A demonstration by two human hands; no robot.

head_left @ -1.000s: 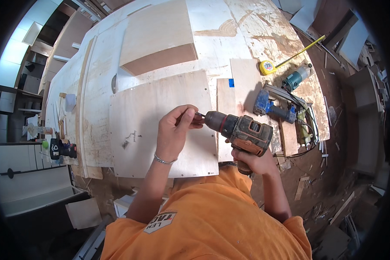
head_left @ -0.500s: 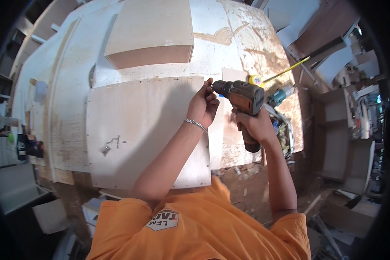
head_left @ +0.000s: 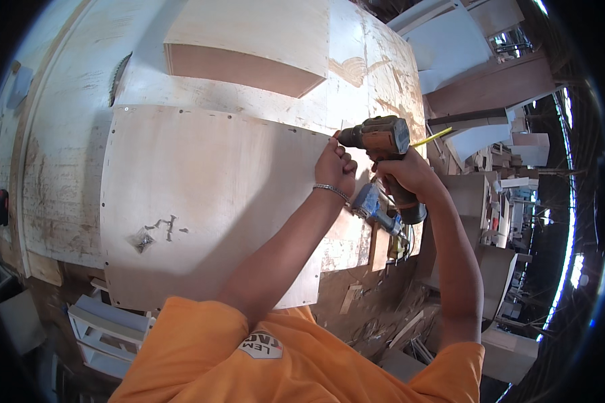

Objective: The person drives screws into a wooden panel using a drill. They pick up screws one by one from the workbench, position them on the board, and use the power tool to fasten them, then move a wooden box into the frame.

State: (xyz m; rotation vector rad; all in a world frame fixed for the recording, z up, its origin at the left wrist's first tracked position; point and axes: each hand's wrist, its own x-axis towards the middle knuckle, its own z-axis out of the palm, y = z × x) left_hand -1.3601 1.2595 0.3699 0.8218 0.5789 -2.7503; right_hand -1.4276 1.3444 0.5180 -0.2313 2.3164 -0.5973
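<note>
My right hand (head_left: 407, 173) grips a black and orange cordless drill (head_left: 384, 136) held level, its chuck pointing left. My left hand (head_left: 337, 168) has its fingers curled at the front of the chuck, fingertips close together; whatever they pinch is too small to make out. Both are over the right part of a pale plywood panel (head_left: 195, 168) with fasteners along its edges. A small clear bag (head_left: 141, 240) and loose screws (head_left: 169, 226) lie on the panel's lower left. A blue power tool (head_left: 368, 200) rests just right of my left wrist.
A plywood box (head_left: 249, 40) stands at the back of the worktable (head_left: 67, 168). A saw blade (head_left: 119, 79) lies at its left. A yellow tape (head_left: 437, 136) extends rightward behind the drill. Dark tools (head_left: 0, 205) sit at the far left. Stacked boards and carcasses (head_left: 477, 195) fill the right side.
The drill and both my hands have moved up and to the right, away from the middle of the panel, the drill now held higher and more level. The view has swung round.
</note>
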